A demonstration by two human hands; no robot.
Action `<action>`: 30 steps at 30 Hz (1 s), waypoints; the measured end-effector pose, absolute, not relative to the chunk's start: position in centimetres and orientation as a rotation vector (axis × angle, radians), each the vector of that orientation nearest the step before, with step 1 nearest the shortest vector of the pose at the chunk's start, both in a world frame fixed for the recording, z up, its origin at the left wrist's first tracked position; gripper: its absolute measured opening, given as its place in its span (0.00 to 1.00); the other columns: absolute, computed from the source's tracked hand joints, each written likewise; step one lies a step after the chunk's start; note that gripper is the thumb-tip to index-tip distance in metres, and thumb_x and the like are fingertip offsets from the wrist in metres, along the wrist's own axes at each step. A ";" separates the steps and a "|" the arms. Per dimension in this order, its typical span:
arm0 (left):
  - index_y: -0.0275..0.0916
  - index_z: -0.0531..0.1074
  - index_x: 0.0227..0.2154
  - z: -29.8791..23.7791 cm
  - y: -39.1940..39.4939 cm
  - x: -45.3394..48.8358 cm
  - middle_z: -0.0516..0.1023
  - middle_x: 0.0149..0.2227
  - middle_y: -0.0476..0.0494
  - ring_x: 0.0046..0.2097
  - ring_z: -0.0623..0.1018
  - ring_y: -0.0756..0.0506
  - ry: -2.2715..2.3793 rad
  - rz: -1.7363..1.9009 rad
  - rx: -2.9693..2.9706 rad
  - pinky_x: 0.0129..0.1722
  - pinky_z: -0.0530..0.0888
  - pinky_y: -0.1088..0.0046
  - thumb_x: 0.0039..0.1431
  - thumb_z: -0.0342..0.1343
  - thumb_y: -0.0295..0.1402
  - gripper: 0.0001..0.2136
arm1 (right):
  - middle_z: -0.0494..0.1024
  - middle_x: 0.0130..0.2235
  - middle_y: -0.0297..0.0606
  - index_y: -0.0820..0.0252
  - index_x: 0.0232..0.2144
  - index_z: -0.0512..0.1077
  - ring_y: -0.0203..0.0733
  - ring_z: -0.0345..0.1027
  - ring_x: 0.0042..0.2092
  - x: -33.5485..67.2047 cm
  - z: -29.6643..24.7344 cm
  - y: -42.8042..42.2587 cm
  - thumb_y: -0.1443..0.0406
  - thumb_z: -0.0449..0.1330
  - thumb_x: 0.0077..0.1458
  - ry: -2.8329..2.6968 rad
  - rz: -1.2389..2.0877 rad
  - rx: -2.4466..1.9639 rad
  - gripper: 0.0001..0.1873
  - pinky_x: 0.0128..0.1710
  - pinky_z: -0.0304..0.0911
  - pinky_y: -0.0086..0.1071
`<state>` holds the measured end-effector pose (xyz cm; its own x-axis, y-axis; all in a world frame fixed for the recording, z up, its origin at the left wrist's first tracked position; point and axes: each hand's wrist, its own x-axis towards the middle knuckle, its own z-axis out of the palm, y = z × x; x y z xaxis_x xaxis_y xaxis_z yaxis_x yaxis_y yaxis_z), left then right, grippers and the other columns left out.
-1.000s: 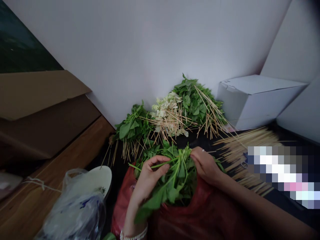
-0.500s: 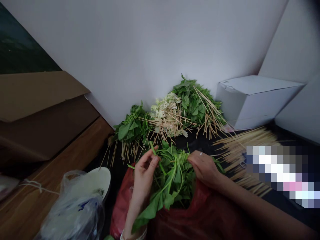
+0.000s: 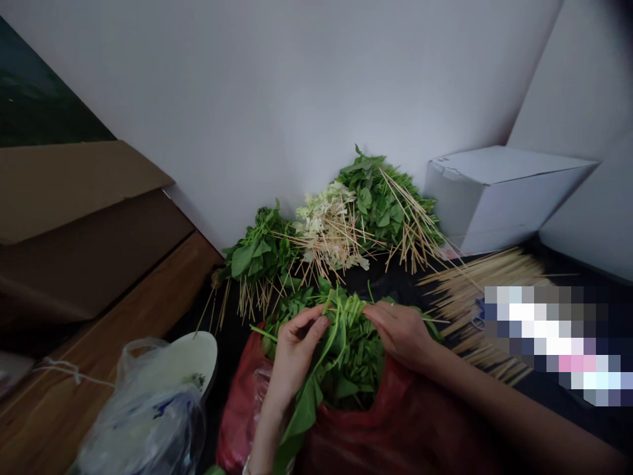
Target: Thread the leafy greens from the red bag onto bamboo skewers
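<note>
Left hand (image 3: 295,356): I have it pinching greens (image 3: 346,349), six o'clock.
Right hand (image 3: 399,335): clasping them too.
Risk: a slack grip drops stems into the red bag (image 3: 395,422).

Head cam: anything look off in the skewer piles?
The pale skewered bunch stands out: it sits between green skewered leaf piles and looks whitish rather than green. Separately, a pixelated patch covers the view at right, hiding whatever lies there.

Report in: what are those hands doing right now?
Left hand pinching stems, right hand holding the leafy greens. Red plastic bag beneath. Skewered greens piled beyond.
</note>
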<state>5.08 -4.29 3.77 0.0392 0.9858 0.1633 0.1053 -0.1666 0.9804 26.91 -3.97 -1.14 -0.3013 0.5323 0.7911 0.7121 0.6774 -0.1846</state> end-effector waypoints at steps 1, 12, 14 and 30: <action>0.42 0.84 0.39 3.8 -4.3 5.1 0.83 0.34 0.44 0.36 0.77 0.46 1.186 1.264 1.432 0.40 0.73 0.71 0.52 0.66 0.37 0.11 | 0.76 0.28 0.36 0.63 0.39 0.73 0.37 0.68 0.28 26.9 -1.2 -4.0 0.71 0.47 0.65 -1.985 -0.249 -0.968 0.14 0.30 0.58 0.29; 0.42 0.85 0.35 4.0 -4.2 5.0 0.82 0.33 0.45 0.37 0.77 0.46 1.242 1.341 1.529 0.40 0.73 0.71 0.53 0.64 0.34 0.07 | 0.76 0.28 0.37 0.62 0.38 0.74 0.37 0.68 0.28 26.8 -1.4 -4.0 0.72 0.48 0.64 -2.002 -0.237 -0.993 0.14 0.30 0.58 0.30; 0.42 0.85 0.34 4.0 -4.2 5.0 0.82 0.32 0.45 0.37 0.77 0.45 1.244 1.352 1.540 0.40 0.73 0.70 0.53 0.64 0.34 0.07 | 0.77 0.29 0.37 0.63 0.39 0.74 0.37 0.68 0.29 26.8 -1.4 -4.0 0.71 0.48 0.64 -2.000 -0.225 -0.990 0.14 0.30 0.59 0.29; 0.41 0.84 0.35 3.7 -4.3 4.8 0.82 0.33 0.44 0.36 0.78 0.45 1.282 1.330 1.590 0.39 0.74 0.71 0.55 0.63 0.34 0.07 | 0.79 0.31 0.38 0.62 0.40 0.75 0.37 0.71 0.30 26.9 -1.8 -3.9 0.71 0.49 0.64 -2.024 -0.205 -1.020 0.14 0.32 0.62 0.29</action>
<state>4.78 -4.27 3.70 -0.0119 0.9579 0.2867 0.2516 -0.2746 0.9281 26.93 -3.90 -1.84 -0.3171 0.5884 0.7437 0.7257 0.6555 -0.2092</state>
